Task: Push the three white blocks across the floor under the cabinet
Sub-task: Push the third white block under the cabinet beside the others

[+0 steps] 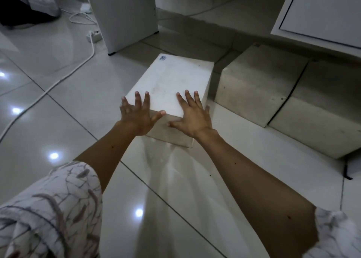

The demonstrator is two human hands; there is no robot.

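Observation:
Three white blocks stand on the tiled floor. The nearest white block [175, 80] is in the middle, lit brightly, with a small sticker at its far left corner. My left hand [138, 115] and my right hand [193, 115] lie flat on its near edge, fingers spread, palms against its near face. A second block [259, 82] sits to the right in the cabinet's shadow. The third block [320, 121] lies beside it, further right, touching it. The white cabinet [320, 12] hangs over them at the top right.
A white cabinet leg panel [125, 17] stands just beyond the nearest block on the left. A white cable [64, 78] and a power strip [93, 35] lie on the floor at the left. Dark fabric [17, 6] is in the top left corner.

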